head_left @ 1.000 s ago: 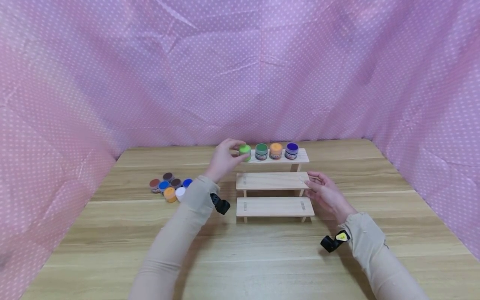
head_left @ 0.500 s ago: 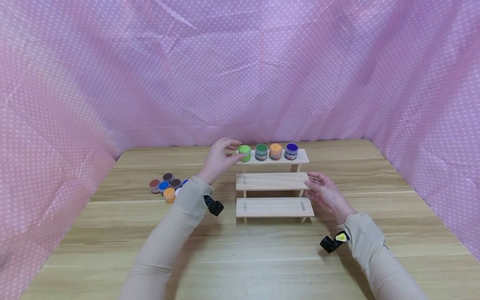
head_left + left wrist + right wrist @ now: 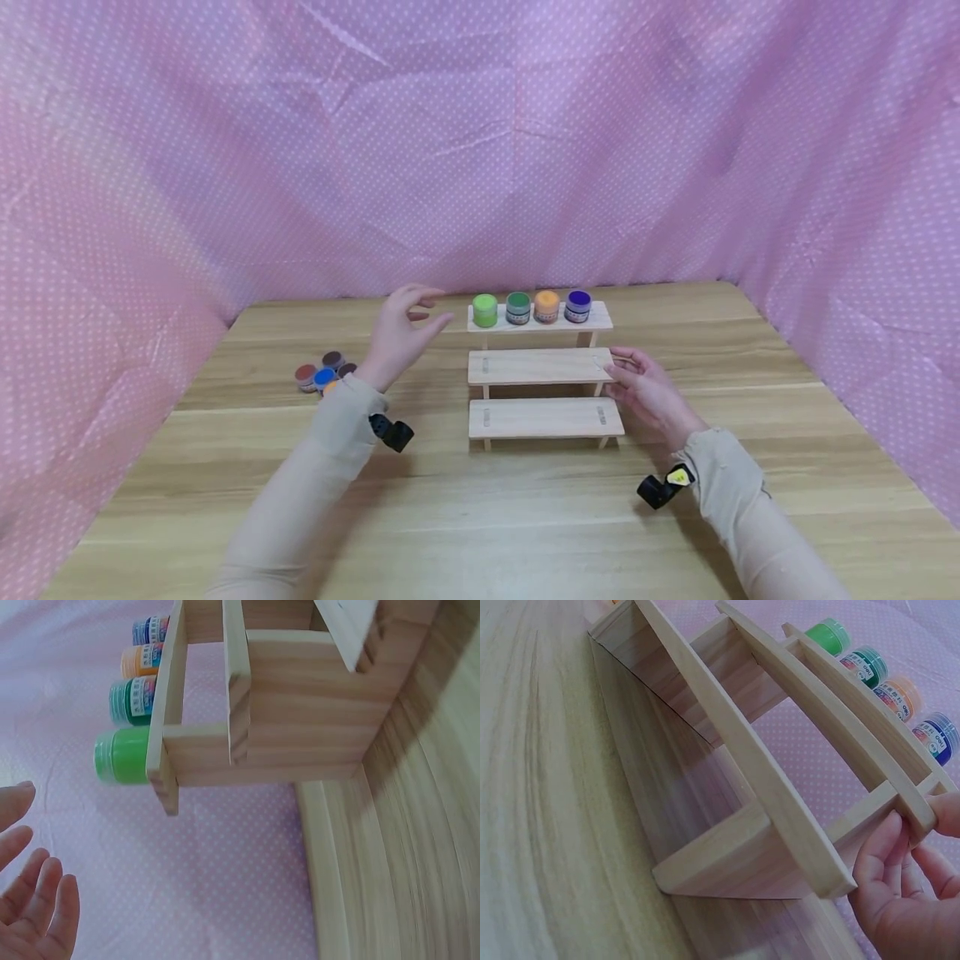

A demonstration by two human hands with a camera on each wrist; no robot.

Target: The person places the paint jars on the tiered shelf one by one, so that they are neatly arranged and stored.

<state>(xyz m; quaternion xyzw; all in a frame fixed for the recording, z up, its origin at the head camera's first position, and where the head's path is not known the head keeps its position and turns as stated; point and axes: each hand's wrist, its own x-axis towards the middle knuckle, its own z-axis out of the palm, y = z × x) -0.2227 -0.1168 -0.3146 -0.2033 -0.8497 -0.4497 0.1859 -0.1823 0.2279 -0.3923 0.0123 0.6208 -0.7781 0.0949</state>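
- In the head view, the rack (image 3: 536, 367) stood on the worktop (image 3: 525, 517), near its back edge and a little to the right of the middle.
- On the rack's top shelf (image 3: 602, 317) there were four upright jars in one row: the lime jar (image 3: 485, 312) at the left end, then the green jar (image 3: 517, 308), the orange jar (image 3: 547, 307) and the purple jar (image 3: 577, 307), which left a piece of bare wood at the right end.
- The left hand (image 3: 401, 333) was open in the air, beside the left end of this shelf and apart from the lime jar.
- The right hand (image 3: 651, 392) gripped the right end of the middle shelf (image 3: 536, 367).
- More jars (image 3: 324, 379) were grouped toward the worktop's left edge; the left sleeve (image 3: 300, 483) covered some part, so I could not tell their number.
- In the left wrist view, the left hand's fingers were loosely spread, near the lime jar but not touching.
- In the right wrist view, the right hand's thumb and fingers pinched the middle shelf's corner, and the purple jar was the nearest one.
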